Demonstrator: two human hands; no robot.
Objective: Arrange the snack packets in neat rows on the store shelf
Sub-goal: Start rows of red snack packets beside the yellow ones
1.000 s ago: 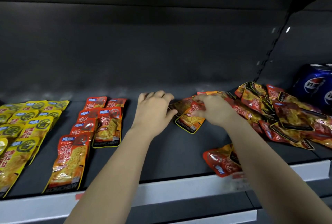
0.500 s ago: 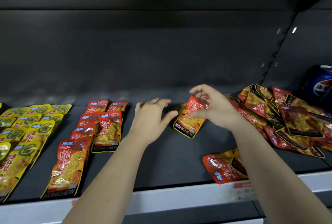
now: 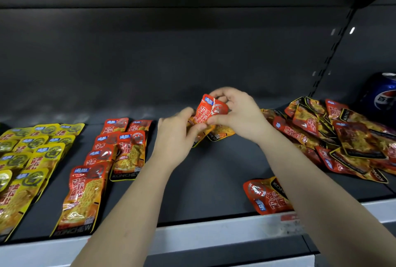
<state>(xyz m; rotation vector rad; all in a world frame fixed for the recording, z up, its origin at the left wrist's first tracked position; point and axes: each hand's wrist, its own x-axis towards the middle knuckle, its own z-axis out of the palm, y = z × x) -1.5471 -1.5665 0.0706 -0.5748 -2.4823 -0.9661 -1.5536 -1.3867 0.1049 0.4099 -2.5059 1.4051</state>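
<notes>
One red snack packet (image 3: 211, 112) is held above the middle of the shelf (image 3: 214, 181), its top pinched by curled fingers of the right hand (image 3: 240, 114), its lower part gripped by the left hand (image 3: 175, 138). It could be dropped crooked if the slick foil slips between the grips. Six red packets (image 3: 120, 151) are counted in rows at left, one stray packet (image 3: 265, 198) at the front lip, and one blue can (image 3: 383, 97); the overlapped pile (image 3: 342, 138) cannot be counted.

Red pkt (image 3: 211, 112), shelf (image 3: 214, 170) prob. black

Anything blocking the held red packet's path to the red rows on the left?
Nothing visible. The left hand and right hand hold the red packet; only bare shelf lies between it and the red rows.
</notes>
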